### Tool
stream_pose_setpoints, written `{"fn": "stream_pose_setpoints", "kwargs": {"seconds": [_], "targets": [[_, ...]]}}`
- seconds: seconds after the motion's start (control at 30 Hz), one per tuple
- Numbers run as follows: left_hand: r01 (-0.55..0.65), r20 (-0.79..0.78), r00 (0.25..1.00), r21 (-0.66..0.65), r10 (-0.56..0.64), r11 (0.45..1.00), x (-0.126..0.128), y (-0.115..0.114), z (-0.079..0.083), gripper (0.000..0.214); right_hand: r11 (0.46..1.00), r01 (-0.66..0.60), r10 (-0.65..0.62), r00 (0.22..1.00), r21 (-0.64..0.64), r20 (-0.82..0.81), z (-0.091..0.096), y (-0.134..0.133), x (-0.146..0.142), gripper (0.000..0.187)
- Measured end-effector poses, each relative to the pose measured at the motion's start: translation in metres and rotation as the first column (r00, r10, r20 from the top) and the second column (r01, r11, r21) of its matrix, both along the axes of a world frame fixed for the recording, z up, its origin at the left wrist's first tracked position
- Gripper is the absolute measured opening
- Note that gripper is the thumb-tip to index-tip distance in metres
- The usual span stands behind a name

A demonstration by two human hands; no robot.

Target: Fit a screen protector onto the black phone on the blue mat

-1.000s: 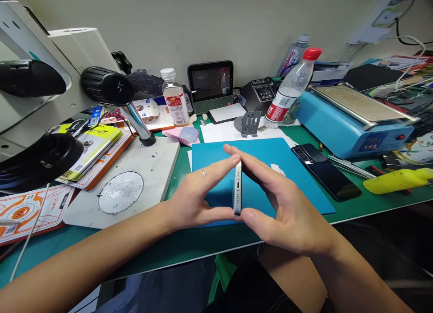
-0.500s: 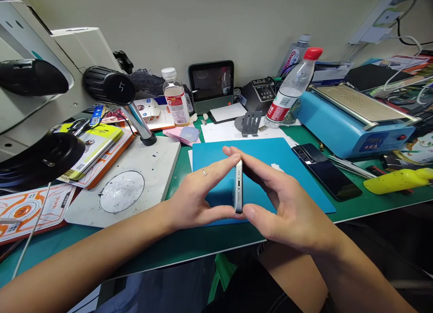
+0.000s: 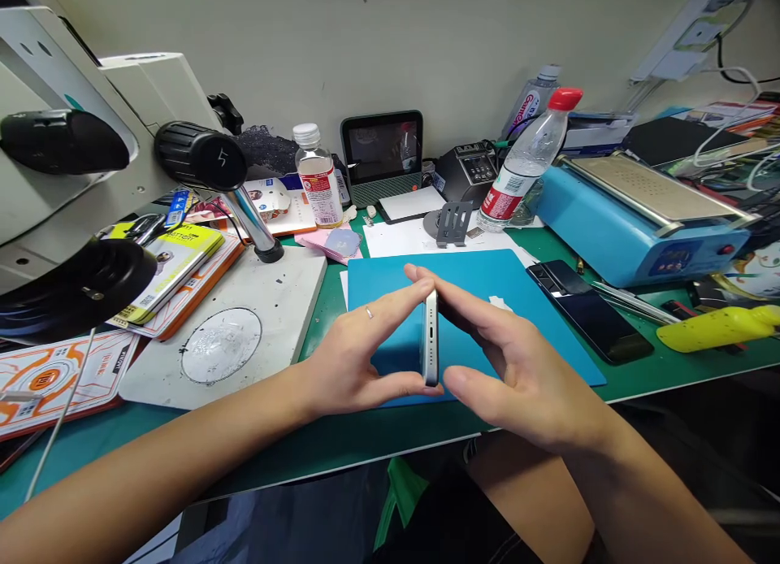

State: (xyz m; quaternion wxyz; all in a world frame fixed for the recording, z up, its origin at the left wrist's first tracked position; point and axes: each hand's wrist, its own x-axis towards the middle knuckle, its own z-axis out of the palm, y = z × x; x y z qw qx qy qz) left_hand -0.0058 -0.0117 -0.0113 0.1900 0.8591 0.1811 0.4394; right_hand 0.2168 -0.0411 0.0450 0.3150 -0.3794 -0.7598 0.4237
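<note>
A silver phone (image 3: 431, 339) stands on edge, its port end toward me, over a blue mat (image 3: 475, 304). My left hand (image 3: 357, 349), with a ring on one finger, grips it from the left, fingertips at its top and thumb at its lower end. On the right side my right hand (image 3: 512, 369) holds it with fingers along the top; its thumb sits just clear of the lower end.
A microscope (image 3: 79, 174) on a white base (image 3: 244, 328) fills the left. A second dark phone (image 3: 588, 308) lies right of the mat. A blue heating machine (image 3: 639, 214), a yellow tool (image 3: 719, 327), two water bottles (image 3: 524, 162), a small screen (image 3: 381, 154) and packaged boxes (image 3: 171, 271) crowd the green bench.
My right thumb has eased slightly off the phone's lower end. The phone and both hands otherwise stay in place; the view has shifted a little.
</note>
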Motion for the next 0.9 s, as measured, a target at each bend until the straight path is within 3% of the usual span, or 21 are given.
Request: {"fn": "stream_pose_setpoints", "kwargs": {"seconds": [0.53, 0.9], "targets": [[0.006, 0.009, 1.0, -0.038, -0.005, 0.999, -0.001, 0.001, -0.002, 0.098, 0.999, 0.022, -0.026, 0.996, -0.049, -0.089, 0.001, 0.0, -0.005, 0.07], [-0.009, 0.028, 1.0, -0.055, 0.01, 0.998, 0.0, 0.0, -0.002, 0.096, 0.995, 0.061, -0.062, 0.998, -0.082, -0.017, 0.013, -0.005, -0.012, 0.065]]}}
